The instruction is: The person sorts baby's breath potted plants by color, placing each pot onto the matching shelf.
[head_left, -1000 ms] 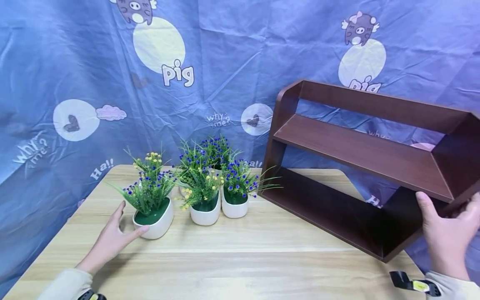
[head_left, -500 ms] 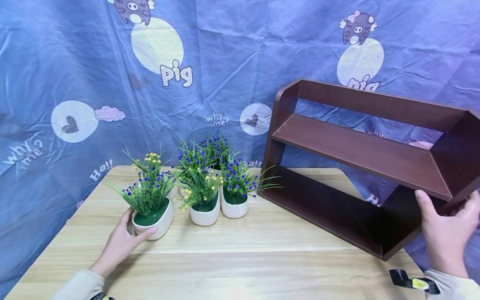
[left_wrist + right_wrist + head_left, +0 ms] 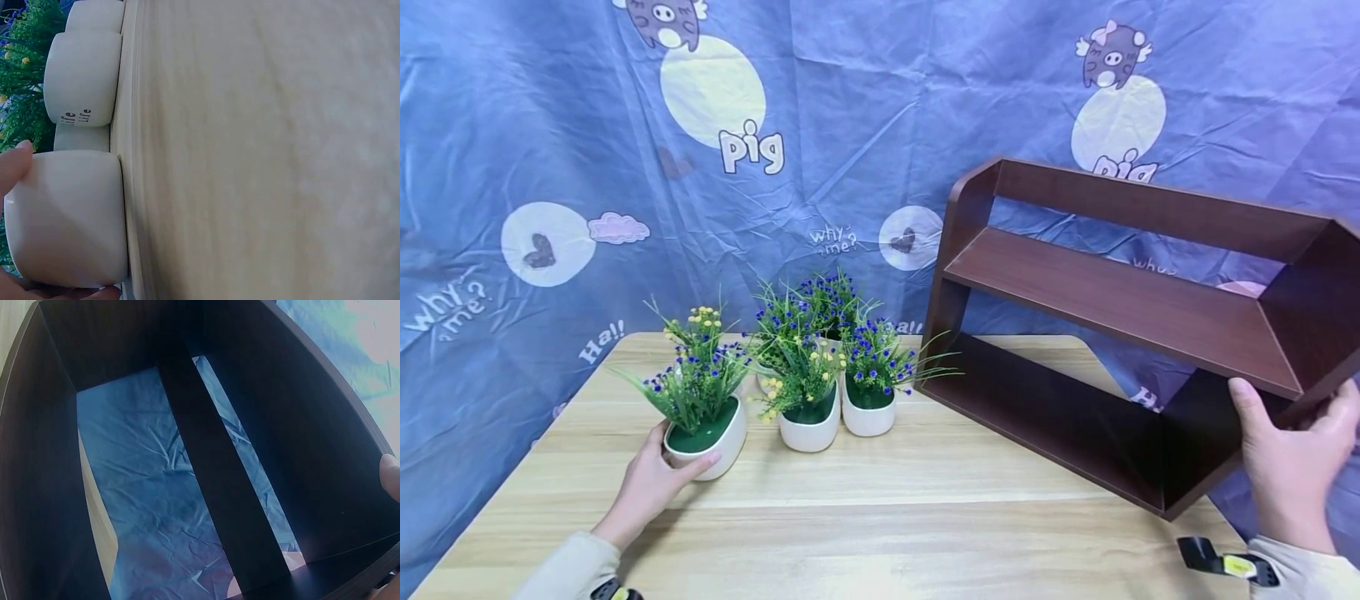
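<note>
My left hand (image 3: 651, 483) holds a potted artificial plant (image 3: 722, 450) by its white pot, thumb on the near side and fingers round the left side. Blue and yellow flowers rise from this plant and one behind it. In the left wrist view the pot (image 3: 69, 219) sits on the tabletop between thumb and fingers. My right hand (image 3: 1300, 467) grips the right side of a dark brown two-tier shelf (image 3: 1120, 308), thumb on its front edge, other fingers partly hidden behind the panel. The right wrist view looks into the shelf (image 3: 287, 425), with only part of the thumb (image 3: 390, 475) showing.
More potted plants (image 3: 808, 433) stand in a cluster at the table's middle, and grass blades reach the shelf's left end. The wooden table (image 3: 850, 508) ends near the shelf's right side. A blue printed cloth (image 3: 850, 125) hangs behind.
My left hand has moved right and closed round the white pot, which stands in the same place. The right hand and shelf stay nearly still.
</note>
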`<action>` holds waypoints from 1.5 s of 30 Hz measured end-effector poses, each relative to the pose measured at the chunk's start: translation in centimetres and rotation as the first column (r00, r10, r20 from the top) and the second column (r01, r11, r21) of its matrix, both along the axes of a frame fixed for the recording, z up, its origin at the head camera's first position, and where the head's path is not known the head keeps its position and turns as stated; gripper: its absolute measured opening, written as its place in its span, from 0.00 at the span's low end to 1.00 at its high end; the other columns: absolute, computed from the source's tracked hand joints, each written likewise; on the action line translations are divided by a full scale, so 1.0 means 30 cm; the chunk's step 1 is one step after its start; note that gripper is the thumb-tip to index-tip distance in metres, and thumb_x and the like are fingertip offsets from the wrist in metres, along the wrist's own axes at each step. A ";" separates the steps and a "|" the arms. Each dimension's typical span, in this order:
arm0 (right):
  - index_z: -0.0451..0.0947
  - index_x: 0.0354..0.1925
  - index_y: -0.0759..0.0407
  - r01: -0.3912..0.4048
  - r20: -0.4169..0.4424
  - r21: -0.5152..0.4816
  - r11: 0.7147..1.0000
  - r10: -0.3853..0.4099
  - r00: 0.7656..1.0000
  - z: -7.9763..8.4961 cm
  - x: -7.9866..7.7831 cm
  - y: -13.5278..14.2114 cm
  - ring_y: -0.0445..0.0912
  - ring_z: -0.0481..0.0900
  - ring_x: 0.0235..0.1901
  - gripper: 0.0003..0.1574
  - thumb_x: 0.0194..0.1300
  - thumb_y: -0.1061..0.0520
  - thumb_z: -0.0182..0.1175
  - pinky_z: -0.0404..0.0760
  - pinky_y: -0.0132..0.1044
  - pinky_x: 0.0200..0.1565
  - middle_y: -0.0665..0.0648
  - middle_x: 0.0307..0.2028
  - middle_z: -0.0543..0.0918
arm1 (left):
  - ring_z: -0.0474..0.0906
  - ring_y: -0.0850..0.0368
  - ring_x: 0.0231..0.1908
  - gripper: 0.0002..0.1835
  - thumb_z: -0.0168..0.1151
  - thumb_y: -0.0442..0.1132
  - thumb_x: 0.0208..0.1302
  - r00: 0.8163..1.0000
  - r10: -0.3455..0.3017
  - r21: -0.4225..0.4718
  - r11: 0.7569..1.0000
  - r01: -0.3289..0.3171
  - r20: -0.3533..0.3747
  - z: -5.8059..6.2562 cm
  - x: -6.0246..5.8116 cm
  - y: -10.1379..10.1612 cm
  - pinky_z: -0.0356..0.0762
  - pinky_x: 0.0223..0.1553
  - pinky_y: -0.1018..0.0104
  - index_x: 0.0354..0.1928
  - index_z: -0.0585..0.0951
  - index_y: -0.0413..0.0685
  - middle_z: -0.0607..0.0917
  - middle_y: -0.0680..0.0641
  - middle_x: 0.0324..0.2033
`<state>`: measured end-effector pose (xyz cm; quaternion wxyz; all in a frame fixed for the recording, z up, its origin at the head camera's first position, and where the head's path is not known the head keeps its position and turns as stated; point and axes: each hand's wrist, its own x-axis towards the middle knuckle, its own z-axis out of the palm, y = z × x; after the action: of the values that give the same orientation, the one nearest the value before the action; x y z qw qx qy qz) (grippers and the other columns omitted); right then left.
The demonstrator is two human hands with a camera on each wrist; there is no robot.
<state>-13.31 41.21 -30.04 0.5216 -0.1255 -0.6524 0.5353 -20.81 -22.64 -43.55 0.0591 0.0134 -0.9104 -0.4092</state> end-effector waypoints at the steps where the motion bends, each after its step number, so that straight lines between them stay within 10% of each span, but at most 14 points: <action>1: 0.63 0.57 0.55 -0.011 -0.011 -0.007 1.000 0.011 1.000 0.001 0.000 -0.001 0.43 0.67 0.53 0.42 0.43 0.74 0.63 0.64 0.21 0.52 0.54 0.52 0.71 | 0.59 0.31 0.55 0.55 0.65 0.58 0.46 1.000 0.003 -0.003 1.000 -0.003 0.001 0.000 0.000 0.000 0.58 0.53 0.40 0.65 0.48 0.34 0.63 0.26 0.56; 20: 0.60 0.60 0.55 -0.100 -0.075 0.001 0.995 0.099 0.992 0.016 0.005 -0.016 0.45 0.61 0.58 0.45 0.44 0.75 0.61 0.57 0.23 0.58 0.56 0.57 0.67 | 0.65 0.39 0.55 0.52 0.66 0.57 0.45 0.997 0.070 0.082 0.994 -0.069 -0.008 0.010 0.024 -0.022 0.62 0.54 0.48 0.66 0.53 0.38 0.66 0.29 0.56; 27: 0.59 0.61 0.52 -0.051 -0.012 0.030 0.998 0.052 0.999 0.017 0.004 -0.014 0.43 0.61 0.58 0.46 0.45 0.74 0.61 0.56 0.22 0.58 0.54 0.57 0.66 | 0.65 0.44 0.57 0.49 0.66 0.54 0.47 0.995 0.095 0.152 0.984 -0.093 -0.006 0.030 0.037 -0.046 0.61 0.39 0.92 0.67 0.53 0.44 0.67 0.35 0.58; 36: 0.57 0.62 0.50 0.024 0.078 0.089 0.996 -0.031 0.996 0.016 0.006 -0.010 0.41 0.61 0.58 0.45 0.48 0.71 0.61 0.57 0.21 0.57 0.52 0.57 0.66 | 0.68 0.73 0.52 0.44 0.68 0.51 0.46 0.972 0.139 0.232 0.968 -0.093 -0.189 -0.114 -0.070 -0.153 0.66 0.42 0.89 0.65 0.58 0.64 0.69 0.48 0.59; 45: 0.59 0.61 0.52 -0.066 -0.015 0.019 0.998 0.066 0.998 0.022 0.003 -0.017 0.43 0.60 0.59 0.46 0.46 0.74 0.61 0.54 0.22 0.59 0.54 0.58 0.66 | 0.67 0.71 0.53 0.42 0.67 0.41 0.50 0.970 0.089 0.301 0.953 -0.017 -0.225 0.163 0.012 -0.036 0.65 0.46 0.87 0.66 0.56 0.55 0.67 0.42 0.59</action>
<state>-13.21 40.71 -29.38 0.5100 -0.0946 -0.6570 0.5470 -20.44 -23.72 -38.65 0.1752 -0.0019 -0.8244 -0.5382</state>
